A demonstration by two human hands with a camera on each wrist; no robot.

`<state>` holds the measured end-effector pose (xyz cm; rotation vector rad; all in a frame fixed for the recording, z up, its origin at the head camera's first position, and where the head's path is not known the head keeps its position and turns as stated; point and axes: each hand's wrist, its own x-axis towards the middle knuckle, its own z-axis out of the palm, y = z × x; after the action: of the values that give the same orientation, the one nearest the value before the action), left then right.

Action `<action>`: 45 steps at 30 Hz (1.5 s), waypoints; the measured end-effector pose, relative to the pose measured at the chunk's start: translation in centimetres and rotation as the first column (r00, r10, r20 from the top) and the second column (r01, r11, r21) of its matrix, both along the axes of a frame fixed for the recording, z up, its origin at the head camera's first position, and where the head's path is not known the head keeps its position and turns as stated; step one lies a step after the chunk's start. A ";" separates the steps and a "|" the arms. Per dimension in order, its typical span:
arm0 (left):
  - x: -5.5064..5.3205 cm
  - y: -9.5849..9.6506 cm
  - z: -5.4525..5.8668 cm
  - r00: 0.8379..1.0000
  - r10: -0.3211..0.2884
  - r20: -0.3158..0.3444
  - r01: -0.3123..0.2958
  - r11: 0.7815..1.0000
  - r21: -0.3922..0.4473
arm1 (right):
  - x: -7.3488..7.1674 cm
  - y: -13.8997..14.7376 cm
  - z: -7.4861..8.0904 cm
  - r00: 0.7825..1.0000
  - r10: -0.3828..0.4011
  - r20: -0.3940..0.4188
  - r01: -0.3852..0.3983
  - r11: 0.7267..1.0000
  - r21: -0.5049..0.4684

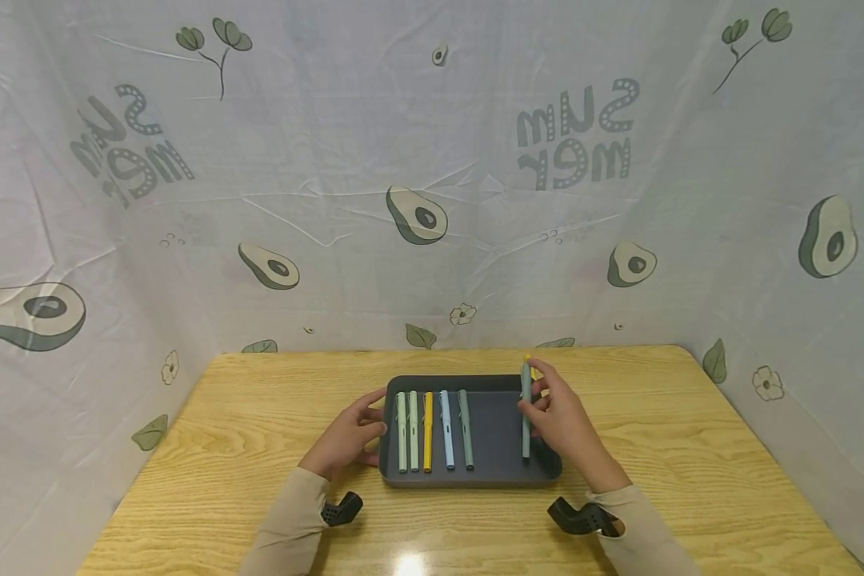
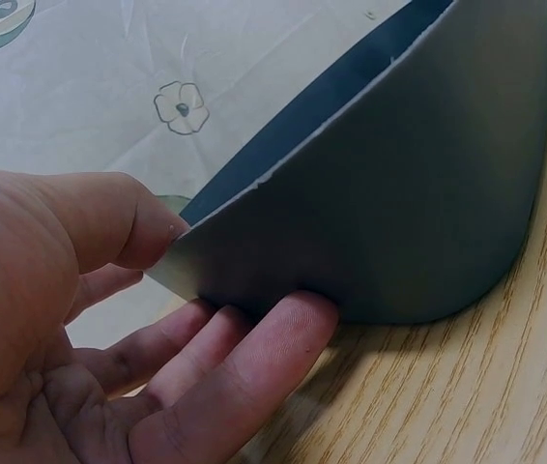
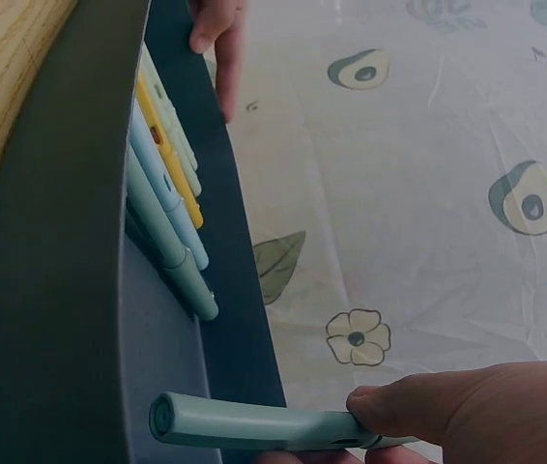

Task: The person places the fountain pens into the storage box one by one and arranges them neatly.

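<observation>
A dark grey tray holds a row of pens: two pale green pens, a yellow pen, a light blue pen and a grey-green pen. Over the tray's right end, my right hand pinches another grey-green pen between thumb and fingers. A yellow tip shows beside that hand; what it belongs to is mostly hidden. My left hand grips the tray's left end, thumb at the rim and fingers against the outer wall.
The tray stands on a wood-grain table. A pale curtain printed with avocados and flowers hangs behind and at both sides. Black curved mounts sit at both wrists, near the tray's front edge.
</observation>
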<state>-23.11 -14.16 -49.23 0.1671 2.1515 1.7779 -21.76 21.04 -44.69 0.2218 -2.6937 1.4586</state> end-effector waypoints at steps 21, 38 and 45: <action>-0.2 -0.2 -0.3 1.000 -0.005 0.017 0.005 1.000 -0.010 | 0.3 -1.4 -1.2 0.999 0.008 0.045 -0.008 1.000 0.001; -0.1 -0.1 -0.3 1.000 0.005 0.010 -0.005 1.000 -0.014 | -2.0 -4.7 -2.3 0.986 0.017 0.165 -0.037 0.992 0.124; -0.1 -0.1 -0.3 1.000 0.001 -0.001 -0.001 1.000 -0.012 | -2.5 -5.1 -2.1 0.976 0.038 0.214 -0.071 0.987 0.147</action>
<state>-23.20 -14.21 -49.55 0.1646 2.1627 1.7653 -24.23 15.96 -46.79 0.1582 -2.9975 1.3590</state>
